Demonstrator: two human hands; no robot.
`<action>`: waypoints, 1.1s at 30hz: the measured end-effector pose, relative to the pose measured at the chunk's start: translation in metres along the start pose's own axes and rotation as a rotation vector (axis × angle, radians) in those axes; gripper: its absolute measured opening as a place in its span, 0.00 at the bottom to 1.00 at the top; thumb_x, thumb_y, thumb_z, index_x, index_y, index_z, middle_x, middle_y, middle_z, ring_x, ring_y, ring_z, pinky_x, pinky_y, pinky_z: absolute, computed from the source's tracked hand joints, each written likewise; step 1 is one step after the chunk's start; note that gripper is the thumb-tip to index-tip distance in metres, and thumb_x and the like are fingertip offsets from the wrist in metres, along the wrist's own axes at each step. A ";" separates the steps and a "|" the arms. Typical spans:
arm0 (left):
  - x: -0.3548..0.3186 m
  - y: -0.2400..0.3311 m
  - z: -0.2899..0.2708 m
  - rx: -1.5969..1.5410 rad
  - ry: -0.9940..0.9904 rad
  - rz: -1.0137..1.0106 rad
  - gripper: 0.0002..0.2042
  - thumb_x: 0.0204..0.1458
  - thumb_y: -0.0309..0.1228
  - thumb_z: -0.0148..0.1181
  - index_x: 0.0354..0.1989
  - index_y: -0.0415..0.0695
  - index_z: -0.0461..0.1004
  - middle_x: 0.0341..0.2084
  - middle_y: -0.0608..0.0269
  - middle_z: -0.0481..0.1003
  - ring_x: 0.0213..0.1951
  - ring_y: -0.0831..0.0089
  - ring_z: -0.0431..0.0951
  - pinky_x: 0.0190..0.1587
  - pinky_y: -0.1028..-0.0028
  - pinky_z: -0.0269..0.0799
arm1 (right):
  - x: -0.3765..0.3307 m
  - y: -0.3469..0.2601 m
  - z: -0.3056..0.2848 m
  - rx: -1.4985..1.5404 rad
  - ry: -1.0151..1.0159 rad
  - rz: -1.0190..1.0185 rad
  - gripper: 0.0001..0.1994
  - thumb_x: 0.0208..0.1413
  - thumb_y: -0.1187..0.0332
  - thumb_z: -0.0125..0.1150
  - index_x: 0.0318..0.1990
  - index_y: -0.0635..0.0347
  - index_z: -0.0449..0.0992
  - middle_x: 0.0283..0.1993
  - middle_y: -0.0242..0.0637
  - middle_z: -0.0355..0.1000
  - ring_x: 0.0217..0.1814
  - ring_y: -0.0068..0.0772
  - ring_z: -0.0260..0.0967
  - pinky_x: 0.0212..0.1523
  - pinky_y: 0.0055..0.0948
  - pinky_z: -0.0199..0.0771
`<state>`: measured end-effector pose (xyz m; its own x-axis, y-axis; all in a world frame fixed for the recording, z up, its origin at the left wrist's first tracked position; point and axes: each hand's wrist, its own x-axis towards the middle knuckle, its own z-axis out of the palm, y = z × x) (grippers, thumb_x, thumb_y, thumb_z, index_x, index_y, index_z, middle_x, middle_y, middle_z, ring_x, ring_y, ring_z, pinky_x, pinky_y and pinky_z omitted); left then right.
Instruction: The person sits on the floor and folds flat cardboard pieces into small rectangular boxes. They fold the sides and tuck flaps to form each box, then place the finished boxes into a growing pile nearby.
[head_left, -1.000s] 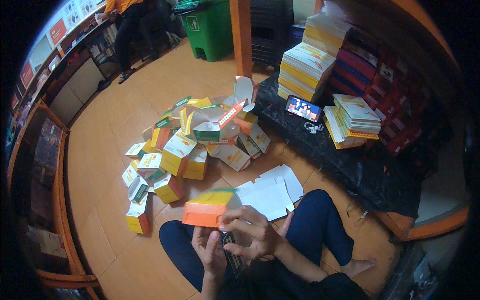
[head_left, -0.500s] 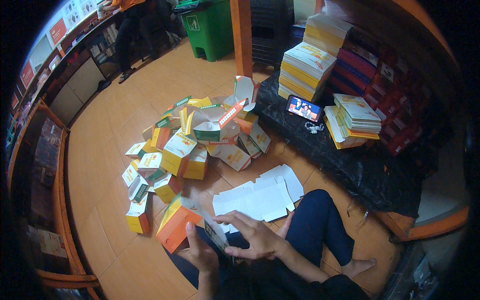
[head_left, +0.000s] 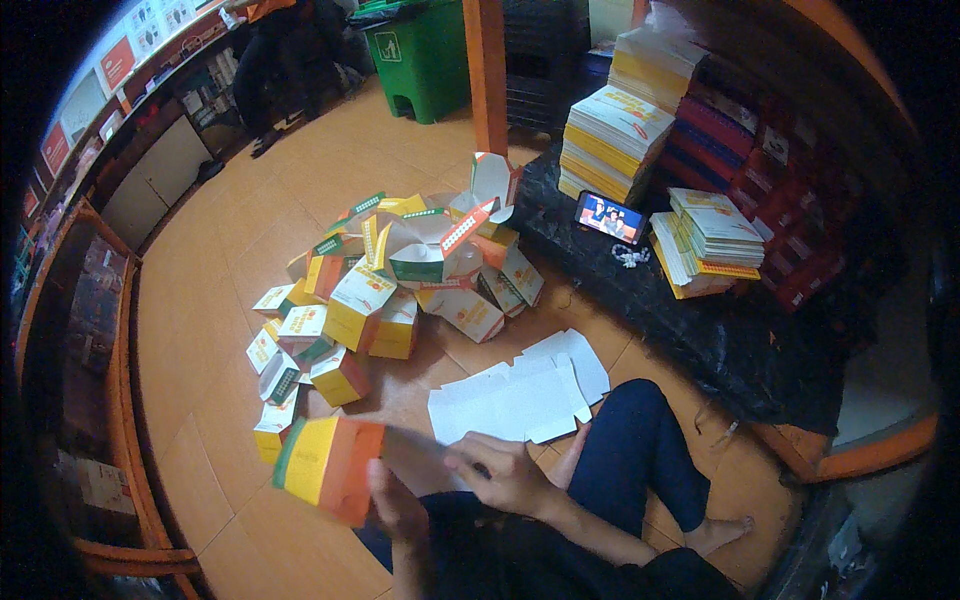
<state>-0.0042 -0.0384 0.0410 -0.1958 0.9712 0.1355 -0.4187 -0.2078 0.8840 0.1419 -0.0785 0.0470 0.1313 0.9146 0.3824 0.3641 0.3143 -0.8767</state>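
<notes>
While both hands (head_left: 450, 485) grip an orange-yellow carton (head_left: 325, 465) | tiled orange floor (head_left: 220, 290) | folded cartons heaped (head_left: 390, 290)

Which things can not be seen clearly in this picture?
Head view:
- Left hand fingers: hidden behind the orange-yellow box.
- Right hand: motion-blurred, its grip unclear.
- Phone screen: too small to make out.
- Person by the green bin: cut off by the top edge.
</notes>
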 end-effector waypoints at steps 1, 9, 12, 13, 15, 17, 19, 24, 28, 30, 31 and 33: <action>-0.003 0.003 0.001 0.083 -0.138 0.045 0.21 0.54 0.35 0.66 0.53 0.42 0.69 0.57 0.56 0.69 0.60 0.58 0.69 0.63 0.56 0.64 | 0.001 -0.001 -0.002 0.002 0.065 0.009 0.05 0.60 0.75 0.63 0.39 0.69 0.78 0.34 0.45 0.76 0.35 0.41 0.78 0.36 0.35 0.76; -0.002 -0.005 0.004 0.812 -0.622 0.699 0.20 0.43 0.26 0.72 0.47 0.46 0.76 0.53 0.50 0.73 0.59 0.52 0.72 0.61 0.56 0.68 | 0.011 -0.023 -0.013 0.195 0.267 0.133 0.10 0.65 0.71 0.59 0.37 0.72 0.78 0.37 0.43 0.74 0.37 0.32 0.72 0.39 0.27 0.70; -0.002 -0.017 -0.002 0.742 -0.489 0.676 0.17 0.45 0.24 0.71 0.44 0.46 0.77 0.51 0.51 0.75 0.57 0.55 0.74 0.58 0.57 0.71 | 0.012 -0.028 -0.014 0.111 0.275 0.071 0.08 0.64 0.72 0.61 0.40 0.71 0.80 0.37 0.42 0.74 0.36 0.32 0.73 0.38 0.27 0.72; -0.004 -0.019 -0.004 0.691 -0.435 0.600 0.13 0.46 0.23 0.69 0.41 0.45 0.78 0.51 0.52 0.76 0.56 0.56 0.76 0.56 0.58 0.73 | 0.012 -0.030 -0.016 0.054 0.285 0.028 0.08 0.63 0.73 0.62 0.41 0.70 0.81 0.37 0.41 0.75 0.36 0.32 0.74 0.37 0.27 0.73; -0.010 -0.023 -0.007 0.588 -0.341 0.353 0.09 0.51 0.21 0.65 0.41 0.43 0.79 0.50 0.53 0.77 0.54 0.59 0.78 0.53 0.60 0.76 | 0.012 -0.035 -0.020 0.019 0.289 -0.027 0.07 0.60 0.74 0.64 0.42 0.68 0.82 0.37 0.41 0.75 0.36 0.30 0.75 0.38 0.25 0.74; -0.020 -0.025 -0.005 0.467 -0.273 0.093 0.08 0.52 0.22 0.64 0.41 0.42 0.80 0.48 0.54 0.78 0.52 0.60 0.78 0.53 0.61 0.75 | 0.013 -0.040 -0.024 0.061 0.262 -0.048 0.06 0.57 0.75 0.67 0.40 0.66 0.84 0.37 0.40 0.75 0.37 0.28 0.74 0.40 0.24 0.73; -0.028 -0.024 -0.001 0.367 -0.237 -0.109 0.08 0.54 0.22 0.63 0.41 0.41 0.80 0.47 0.54 0.78 0.50 0.62 0.79 0.53 0.63 0.75 | 0.016 -0.044 -0.033 -0.080 0.177 -0.162 0.16 0.49 0.79 0.70 0.47 0.59 0.85 0.35 0.38 0.78 0.33 0.28 0.76 0.36 0.26 0.76; -0.035 -0.002 0.009 0.305 -0.199 -0.355 0.07 0.57 0.24 0.62 0.42 0.37 0.80 0.43 0.55 0.80 0.46 0.66 0.80 0.52 0.67 0.75 | 0.020 -0.038 -0.038 -0.208 -0.022 -0.342 0.24 0.41 0.84 0.68 0.50 0.60 0.81 0.35 0.39 0.79 0.33 0.37 0.78 0.35 0.32 0.79; -0.028 0.010 0.018 0.424 -0.150 -0.416 0.08 0.59 0.25 0.60 0.42 0.35 0.80 0.40 0.56 0.82 0.43 0.69 0.81 0.51 0.70 0.75 | 0.018 -0.023 -0.032 -0.275 -0.022 -0.366 0.19 0.42 0.82 0.67 0.45 0.60 0.77 0.38 0.41 0.78 0.35 0.44 0.77 0.36 0.38 0.77; -0.025 0.011 0.022 0.339 -0.227 -0.436 0.08 0.60 0.25 0.59 0.42 0.33 0.81 0.38 0.56 0.83 0.42 0.71 0.81 0.50 0.71 0.75 | 0.016 -0.017 -0.031 -0.309 0.020 -0.347 0.17 0.42 0.81 0.67 0.43 0.61 0.76 0.36 0.40 0.76 0.34 0.44 0.76 0.35 0.39 0.76; -0.023 0.009 0.023 0.190 -0.274 -0.447 0.08 0.60 0.25 0.60 0.41 0.33 0.81 0.38 0.56 0.83 0.42 0.72 0.81 0.50 0.71 0.75 | 0.015 -0.015 -0.031 -0.316 0.050 -0.330 0.17 0.42 0.81 0.67 0.42 0.61 0.76 0.35 0.40 0.76 0.33 0.45 0.76 0.34 0.39 0.76; -0.023 0.007 0.023 0.278 -0.281 -0.451 0.07 0.59 0.24 0.60 0.39 0.33 0.80 0.37 0.57 0.82 0.42 0.72 0.81 0.49 0.71 0.75 | 0.014 -0.011 -0.031 -0.323 0.063 -0.345 0.15 0.42 0.81 0.67 0.40 0.61 0.76 0.35 0.40 0.75 0.33 0.44 0.75 0.34 0.38 0.75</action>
<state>0.0177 -0.0598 0.0548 0.2052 0.9579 -0.2010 -0.1510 0.2339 0.9605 0.1684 -0.0770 0.0712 0.0040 0.7502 0.6612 0.6627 0.4932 -0.5636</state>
